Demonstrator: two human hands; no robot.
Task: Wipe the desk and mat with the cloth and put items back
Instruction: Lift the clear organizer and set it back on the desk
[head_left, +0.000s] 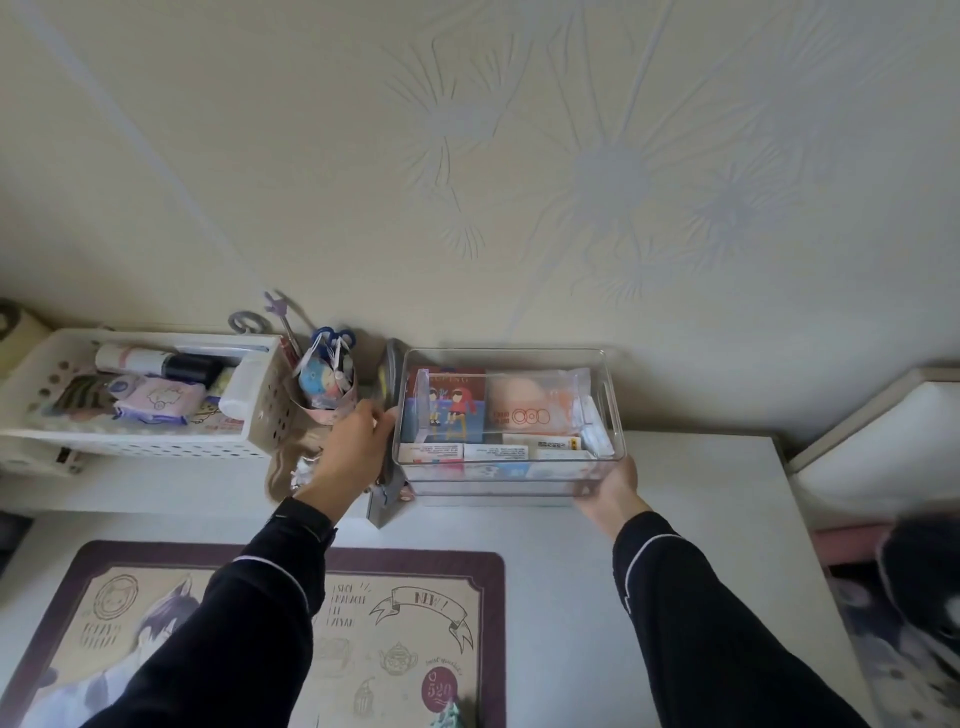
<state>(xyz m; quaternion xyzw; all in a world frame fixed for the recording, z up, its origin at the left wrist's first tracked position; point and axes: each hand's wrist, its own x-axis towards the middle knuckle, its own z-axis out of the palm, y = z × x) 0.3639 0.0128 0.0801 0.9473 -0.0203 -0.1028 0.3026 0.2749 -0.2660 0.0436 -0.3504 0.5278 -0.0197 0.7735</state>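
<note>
A clear plastic storage box (602, 395) full of small packets and cards stands at the back of the white desk (701, 519), against the wall. My left hand (353, 447) grips its left end and my right hand (615, 491) holds its front right corner. The printed desk mat (415, 623) with a dark purple border lies in front, partly under my left forearm. A small pale green cloth corner (451, 714) shows at the bottom edge on the mat.
A white perforated basket (260, 410) of toiletries sits at the back left. A pink cup (332, 395) with scissors and pens stands between it and the box. A grey object (387, 499) leans by the box's left end. Bedding (914, 597) lies right of the desk.
</note>
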